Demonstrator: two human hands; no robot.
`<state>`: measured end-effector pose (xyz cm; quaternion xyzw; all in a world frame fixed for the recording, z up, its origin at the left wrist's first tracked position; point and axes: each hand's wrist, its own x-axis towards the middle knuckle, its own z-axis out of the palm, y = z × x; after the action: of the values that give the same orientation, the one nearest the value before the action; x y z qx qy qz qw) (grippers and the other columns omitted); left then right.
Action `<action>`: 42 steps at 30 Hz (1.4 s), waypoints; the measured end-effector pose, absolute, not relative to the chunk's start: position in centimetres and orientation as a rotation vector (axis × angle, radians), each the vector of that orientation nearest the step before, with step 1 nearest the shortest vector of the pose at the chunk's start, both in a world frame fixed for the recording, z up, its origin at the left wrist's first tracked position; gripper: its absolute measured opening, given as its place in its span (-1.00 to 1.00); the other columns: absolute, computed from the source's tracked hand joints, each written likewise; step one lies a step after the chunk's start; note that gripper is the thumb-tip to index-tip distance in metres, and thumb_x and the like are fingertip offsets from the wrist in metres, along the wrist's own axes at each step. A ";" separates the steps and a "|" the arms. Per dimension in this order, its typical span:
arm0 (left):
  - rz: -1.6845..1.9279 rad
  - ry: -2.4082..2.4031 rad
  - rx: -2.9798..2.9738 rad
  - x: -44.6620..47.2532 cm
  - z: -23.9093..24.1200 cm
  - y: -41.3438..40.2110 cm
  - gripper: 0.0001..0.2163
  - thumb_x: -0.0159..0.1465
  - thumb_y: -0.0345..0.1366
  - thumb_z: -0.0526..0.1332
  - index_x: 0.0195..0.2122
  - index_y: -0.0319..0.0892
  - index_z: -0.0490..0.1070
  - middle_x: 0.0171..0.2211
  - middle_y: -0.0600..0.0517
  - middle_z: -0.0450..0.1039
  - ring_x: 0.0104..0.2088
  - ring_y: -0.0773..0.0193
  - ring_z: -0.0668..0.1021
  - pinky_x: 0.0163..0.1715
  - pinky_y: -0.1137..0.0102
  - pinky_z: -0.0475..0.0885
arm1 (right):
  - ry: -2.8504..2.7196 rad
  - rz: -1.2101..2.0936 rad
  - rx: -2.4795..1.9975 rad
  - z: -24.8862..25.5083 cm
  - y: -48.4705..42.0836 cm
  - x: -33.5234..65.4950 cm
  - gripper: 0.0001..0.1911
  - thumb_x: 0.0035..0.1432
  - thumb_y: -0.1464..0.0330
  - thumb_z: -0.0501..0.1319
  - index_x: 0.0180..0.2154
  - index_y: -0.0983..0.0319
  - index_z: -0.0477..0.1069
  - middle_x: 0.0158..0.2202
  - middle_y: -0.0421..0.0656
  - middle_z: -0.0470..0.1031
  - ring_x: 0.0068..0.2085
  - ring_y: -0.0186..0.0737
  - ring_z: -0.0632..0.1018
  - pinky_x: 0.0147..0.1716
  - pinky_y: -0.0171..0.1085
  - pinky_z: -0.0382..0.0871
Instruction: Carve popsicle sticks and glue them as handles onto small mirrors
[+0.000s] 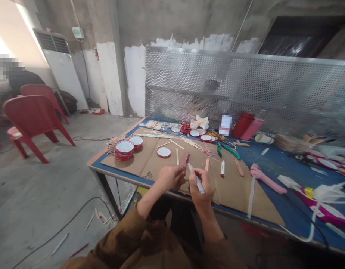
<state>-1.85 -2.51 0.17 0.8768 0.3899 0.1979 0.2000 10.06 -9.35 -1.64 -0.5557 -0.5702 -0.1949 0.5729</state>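
Observation:
My left hand (pixel 170 176) is closed round a thin pink stick (pixel 185 159), held upright over the cardboard sheet (pixel 150 158). My right hand (pixel 201 184) grips a white marker pen (pixel 196 177) with its tip pointing up towards the stick. Both hands hover at the near edge of the blue table (pixel 276 164). A red-rimmed round lid (pixel 164 152) lies just beyond them, and a white pen with a red cap (pixel 222 168) rests to the right.
A stack of red lids (pixel 124 149) sits at the table's left end, more lids (pixel 199 133) further back. Green-handled pliers (pixel 227 148), a pink glue gun (pixel 266 179), wooden sticks and a perforated metal screen (pixel 245 89) stand around. Red chairs (pixel 32 119) stand left; cables cross the floor.

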 end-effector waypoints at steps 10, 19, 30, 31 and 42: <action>0.566 1.063 2.431 -1.9 0.3 -2.5 -0.81 0.27 -0.25 0.05 -0.34 -0.10 0.45 -0.38 0.07 0.54 -0.36 0.33 0.51 -0.46 0.52 0.17 | -1.344 -0.469 -1.293 -1.5 -9.5 9.9 -0.93 0.14 0.40 0.13 -0.33 0.24 0.37 -0.47 -0.19 0.46 -0.45 -0.33 0.48 -0.40 -0.34 0.36; 0.549 1.076 2.406 -1.9 0.4 -2.5 -0.82 0.27 -0.25 0.06 -0.35 -0.11 0.45 -0.38 0.08 0.54 -0.35 0.33 0.51 -0.45 0.52 0.19 | -1.332 -0.476 -1.308 -1.4 -9.5 10.0 -0.92 0.14 0.40 0.11 -0.35 0.23 0.37 -0.49 -0.20 0.45 -0.47 -0.34 0.46 -0.43 -0.36 0.35; 0.538 1.086 2.412 -1.9 0.8 -2.7 -0.83 0.26 -0.28 0.06 -0.35 -0.11 0.44 -0.38 0.07 0.53 -0.36 0.33 0.50 -0.45 0.53 0.18 | -1.377 -0.462 -1.305 -1.5 -9.5 10.0 -0.92 0.15 0.40 0.11 -0.36 0.22 0.36 -0.51 -0.23 0.44 -0.50 -0.36 0.45 -0.43 -0.37 0.35; 0.535 1.086 2.412 -1.9 0.8 -2.7 -0.83 0.26 -0.28 0.06 -0.36 -0.11 0.44 -0.38 0.07 0.53 -0.36 0.33 0.50 -0.45 0.53 0.18 | -1.383 -0.461 -1.298 -1.5 -9.4 10.0 -0.92 0.15 0.39 0.11 -0.35 0.22 0.36 -0.51 -0.23 0.44 -0.50 -0.36 0.45 -0.43 -0.37 0.35; 0.562 1.079 2.444 -1.9 0.4 -2.6 -0.81 0.27 -0.27 0.05 -0.36 -0.12 0.44 -0.39 0.06 0.53 -0.37 0.32 0.51 -0.47 0.51 0.16 | -1.377 -0.462 -1.310 -1.6 -9.5 10.1 -0.93 0.14 0.41 0.12 -0.37 0.23 0.37 -0.50 -0.21 0.45 -0.49 -0.34 0.46 -0.45 -0.36 0.33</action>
<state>-1.91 -2.62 0.41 0.8763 0.3870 0.2014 0.2044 10.12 -9.50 -1.61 -0.5555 -0.5840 -0.1958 0.5586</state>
